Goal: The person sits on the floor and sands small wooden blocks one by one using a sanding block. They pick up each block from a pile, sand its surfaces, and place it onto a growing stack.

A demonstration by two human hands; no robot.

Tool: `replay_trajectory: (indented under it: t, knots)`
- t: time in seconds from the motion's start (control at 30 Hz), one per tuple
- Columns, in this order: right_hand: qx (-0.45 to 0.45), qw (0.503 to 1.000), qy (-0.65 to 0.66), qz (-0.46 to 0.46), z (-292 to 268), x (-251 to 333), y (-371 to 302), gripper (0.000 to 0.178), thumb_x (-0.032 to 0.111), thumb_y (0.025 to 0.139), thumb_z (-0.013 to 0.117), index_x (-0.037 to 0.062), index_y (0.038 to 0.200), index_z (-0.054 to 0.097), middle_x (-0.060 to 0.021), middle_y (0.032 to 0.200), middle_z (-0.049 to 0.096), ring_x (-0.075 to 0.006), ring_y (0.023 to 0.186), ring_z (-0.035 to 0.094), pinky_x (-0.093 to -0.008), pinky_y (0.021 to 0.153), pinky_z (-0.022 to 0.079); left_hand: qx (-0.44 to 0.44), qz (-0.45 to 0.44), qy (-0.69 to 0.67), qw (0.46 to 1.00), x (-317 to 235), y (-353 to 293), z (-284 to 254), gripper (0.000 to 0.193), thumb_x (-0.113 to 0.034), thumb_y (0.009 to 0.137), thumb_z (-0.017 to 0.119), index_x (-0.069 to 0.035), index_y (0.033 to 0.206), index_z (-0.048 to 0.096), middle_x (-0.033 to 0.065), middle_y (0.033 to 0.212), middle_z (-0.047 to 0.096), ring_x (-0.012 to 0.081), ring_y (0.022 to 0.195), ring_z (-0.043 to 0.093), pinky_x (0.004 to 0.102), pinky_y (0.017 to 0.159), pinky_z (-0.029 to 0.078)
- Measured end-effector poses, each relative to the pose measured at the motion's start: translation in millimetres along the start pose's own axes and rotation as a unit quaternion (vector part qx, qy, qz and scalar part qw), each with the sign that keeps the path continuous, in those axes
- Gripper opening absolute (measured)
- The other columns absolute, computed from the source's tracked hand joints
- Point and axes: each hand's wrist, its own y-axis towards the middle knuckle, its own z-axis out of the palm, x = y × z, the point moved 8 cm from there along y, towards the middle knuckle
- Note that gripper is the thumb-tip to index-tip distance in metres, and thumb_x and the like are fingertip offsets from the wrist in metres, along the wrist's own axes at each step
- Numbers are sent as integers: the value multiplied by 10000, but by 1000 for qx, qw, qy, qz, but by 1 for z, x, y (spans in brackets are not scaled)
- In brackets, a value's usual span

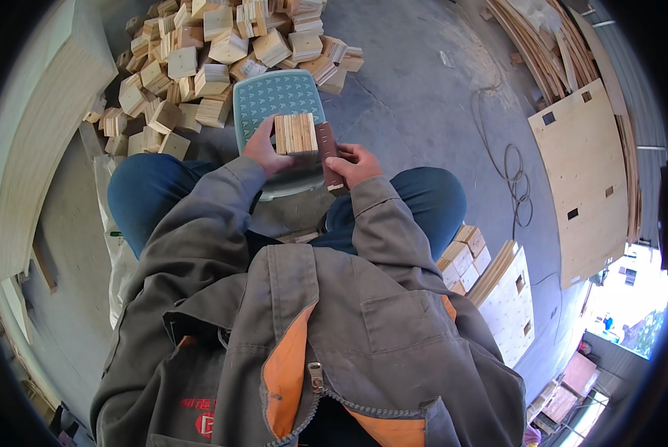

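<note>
Dozens of blocks (183, 63) lie heaped beyond the stool (265, 100), spreading to its left. Over the stool's near half, I see the left hand (265, 147) gripping a square block (296, 135) by its left side. Next, near the stool's right edge, the right hand (359, 165) pinches a brown strip (326, 141). Well right of the stool, I see boards (586, 182).
</note>
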Motion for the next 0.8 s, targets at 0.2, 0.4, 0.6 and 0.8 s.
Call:
replay_trajectory:
  t: [0.2, 0.4, 0.6, 0.8]
  knots:
    - [-27, 1000, 3, -4, -2, 13, -7, 622, 195, 839, 872, -51, 1359, 635, -204, 1274, 717, -261, 1155, 701, -395, 1003, 571, -140, 24, 8, 990, -20, -1, -22, 1194, -255, 592, 1033, -5, 1553, 370, 218, 1484, 531, 345, 1394, 543, 408, 1178, 448]
    - [-61, 996, -52, -43, -5, 30, -15, 658, 205, 826, 874, -35, 1380, 613, -176, 1288, 703, -247, 1159, 684, -398, 1023, 553, -101, -31, 15, 994, -2, 4, -9, 1297, -391, 647, 1023, 13, 1616, 262, 222, 1529, 497, 327, 1445, 492, 418, 1213, 403]
    - [-97, 966, -176, -160, 3, 67, -31, 687, 223, 791, 880, 13, 1390, 619, -200, 1326, 677, -309, 1187, 671, -437, 1040, 539, -108, -14, 39, 993, 19, 11, 1, 1306, -350, 653, 1025, 12, 1630, 237, 210, 1511, 510, 323, 1410, 525, 418, 1203, 416]
    - [-102, 840, -376, -379, 41, 109, -62, 735, 227, 719, 887, 121, 1404, 641, -229, 1435, 564, -442, 1250, 566, -538, 1072, 475, -122, -6, -10, 992, 29, 10, 7, 1213, -323, 651, 1009, -18, 1597, 315, 226, 1501, 503, 375, 1402, 513, 431, 1202, 415]
